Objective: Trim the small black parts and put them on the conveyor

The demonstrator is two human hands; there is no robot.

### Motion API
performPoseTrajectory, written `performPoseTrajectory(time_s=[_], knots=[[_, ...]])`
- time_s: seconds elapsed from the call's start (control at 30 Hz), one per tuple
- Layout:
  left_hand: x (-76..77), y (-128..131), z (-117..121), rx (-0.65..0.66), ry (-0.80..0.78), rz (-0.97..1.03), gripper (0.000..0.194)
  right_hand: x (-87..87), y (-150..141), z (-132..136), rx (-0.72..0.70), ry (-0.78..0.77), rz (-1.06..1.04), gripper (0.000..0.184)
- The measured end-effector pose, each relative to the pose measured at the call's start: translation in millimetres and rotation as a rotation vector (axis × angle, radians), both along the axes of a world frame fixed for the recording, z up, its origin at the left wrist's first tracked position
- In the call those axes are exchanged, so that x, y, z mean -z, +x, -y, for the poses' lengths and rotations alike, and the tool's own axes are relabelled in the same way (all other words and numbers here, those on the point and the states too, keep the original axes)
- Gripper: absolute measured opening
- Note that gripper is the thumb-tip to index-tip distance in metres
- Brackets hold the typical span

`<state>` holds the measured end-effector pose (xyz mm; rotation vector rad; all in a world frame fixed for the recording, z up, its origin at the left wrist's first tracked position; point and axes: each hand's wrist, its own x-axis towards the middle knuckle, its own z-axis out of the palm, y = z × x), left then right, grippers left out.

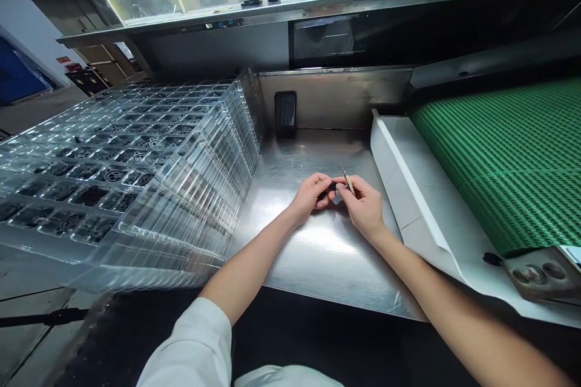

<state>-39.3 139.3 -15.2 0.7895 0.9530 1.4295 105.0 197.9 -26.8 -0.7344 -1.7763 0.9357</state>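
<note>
"Black part [333, 186], mid-frame: who's holding it?"

"I'm seeing the left hand [314, 195] pinching it between closed fingers. The right hand [364, 204] is gripping a slim pointed tool [349, 182] just beside it, fingers folded tight, tip aiming toward the top of the frame."

"What's worrying you?"

"Crowded fingertips. I'm judging that a slipping pinch could be sending that point into a finger, or dropping the part onto the slick metal surface [313, 254]."

"And the pose?"

"Both forearms are slanting inward, from lower left and lower right, with the hands nearly meeting. I'm not telling whether they're resting on the metal."

"Farther out?"

"Clear trays [213, 160] are standing stacked at left; a white guard [399, 172] and green belt [503, 163] are lying at right."
</note>
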Motion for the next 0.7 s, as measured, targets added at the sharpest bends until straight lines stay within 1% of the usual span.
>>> performPoseTrajectory(time_s=[0.2,0.4,0.53,0.7], knots=[[-5.3,1.9,5.9,0.052,0.022,0.091,0.041,-5.0,-2.6,3.9,-0.001,-0.118,-0.099,0.03],[-6.7,6.2,7.4,0.037,-0.003,0.079,0.047,-10.1,-1.0,6.5,-0.001,-0.115,-0.108,0.029],[-5.2,5.8,6.9,0.03,0.01,0.038,0.047,-8.4,-1.9,5.5,0.025,-0.133,-0.133,0.03],[-2.9,3.7,5.3,0.027,0.026,0.031,0.043,-5.1,-2.6,3.1,0.016,-0.169,-0.14,0.035]])
